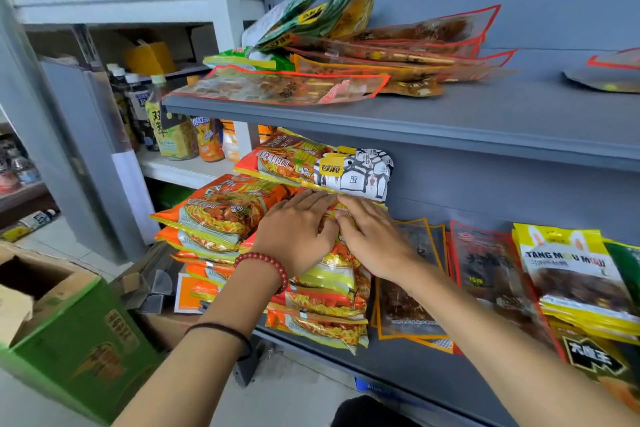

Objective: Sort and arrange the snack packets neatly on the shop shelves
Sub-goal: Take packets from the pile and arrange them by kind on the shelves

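Orange and yellow noodle packets (325,291) are stacked on the lower grey shelf (415,364). My left hand (298,229), with a red bead bracelet on its wrist, lies flat on top of the stack. My right hand (374,239) lies beside it with straight fingers, thumb touching the left hand. Just above the fingertips a white packet with black drawings (356,173) sits on another orange packet (277,159). A second orange pile (221,215) leans at the left. Dark clear-front packets (485,270) and a yellow packet (571,270) stand to the right.
The upper shelf (485,114) carries a loose heap of red-edged clear packets (346,76) and green ones (304,17). A green cardboard box (86,340) stands open on the floor at the left. Drink bottles (166,121) fill the white shelving behind.
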